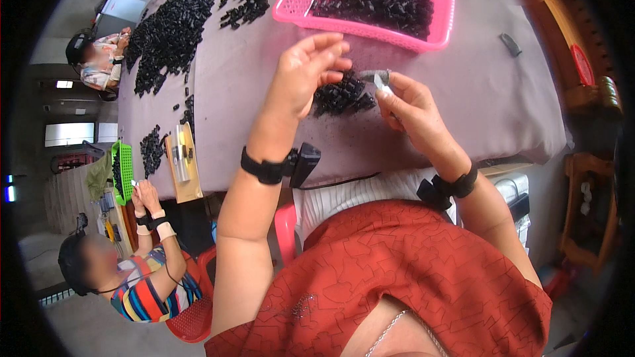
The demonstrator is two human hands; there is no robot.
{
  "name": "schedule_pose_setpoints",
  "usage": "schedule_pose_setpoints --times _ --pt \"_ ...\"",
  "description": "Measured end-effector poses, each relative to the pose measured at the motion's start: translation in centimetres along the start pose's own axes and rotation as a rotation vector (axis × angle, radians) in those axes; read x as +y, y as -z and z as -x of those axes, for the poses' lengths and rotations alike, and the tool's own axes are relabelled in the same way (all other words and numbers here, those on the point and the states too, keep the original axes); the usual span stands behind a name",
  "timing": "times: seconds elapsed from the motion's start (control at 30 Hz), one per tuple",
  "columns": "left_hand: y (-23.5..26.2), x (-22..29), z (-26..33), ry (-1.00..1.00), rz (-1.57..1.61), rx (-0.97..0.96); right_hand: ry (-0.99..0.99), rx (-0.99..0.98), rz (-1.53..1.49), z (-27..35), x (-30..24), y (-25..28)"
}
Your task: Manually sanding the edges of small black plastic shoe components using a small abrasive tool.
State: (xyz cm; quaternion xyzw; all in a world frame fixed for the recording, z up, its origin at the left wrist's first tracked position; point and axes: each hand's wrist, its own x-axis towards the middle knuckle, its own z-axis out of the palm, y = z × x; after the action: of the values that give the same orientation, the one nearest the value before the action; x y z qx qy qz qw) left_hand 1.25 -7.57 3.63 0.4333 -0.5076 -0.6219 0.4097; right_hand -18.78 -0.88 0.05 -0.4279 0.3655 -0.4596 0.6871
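Observation:
My left hand (305, 73) hovers with fingers spread just over a small heap of black plastic parts (342, 96) on the grey cloth-covered table (463, 86); nothing shows in its grip. My right hand (409, 104) pinches a small grey-and-white piece (378, 79) between thumb and fingertips, right beside the heap. Both wrists wear black straps. A pink plastic basket (442, 21) holding many more black parts stands just beyond my hands.
Long piles of black parts (173, 26) cover the table's left side. A wooden block with a tool (182, 158) lies at the left edge. Another person (142, 277) sits at lower left beside a green basket (123, 170); more people sit farther off. A small dark item (510, 44) lies at right.

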Motion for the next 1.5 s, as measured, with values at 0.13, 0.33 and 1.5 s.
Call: schedule_pose_setpoints --times 0.13,0.33,1.5 --pt "0.8 -4.3 4.4 0.065 -0.311 0.070 -0.013 -0.009 0.010 -0.5 0.6 0.3" --pt "-0.2 -6.5 6.7 -0.382 -0.819 0.118 0.023 0.001 0.151 -0.4 1.5 -0.4" --pt "0.0 -8.1 7.3 -0.594 -0.637 0.250 -0.010 0.117 0.436 -0.8 1.4 -1.9"
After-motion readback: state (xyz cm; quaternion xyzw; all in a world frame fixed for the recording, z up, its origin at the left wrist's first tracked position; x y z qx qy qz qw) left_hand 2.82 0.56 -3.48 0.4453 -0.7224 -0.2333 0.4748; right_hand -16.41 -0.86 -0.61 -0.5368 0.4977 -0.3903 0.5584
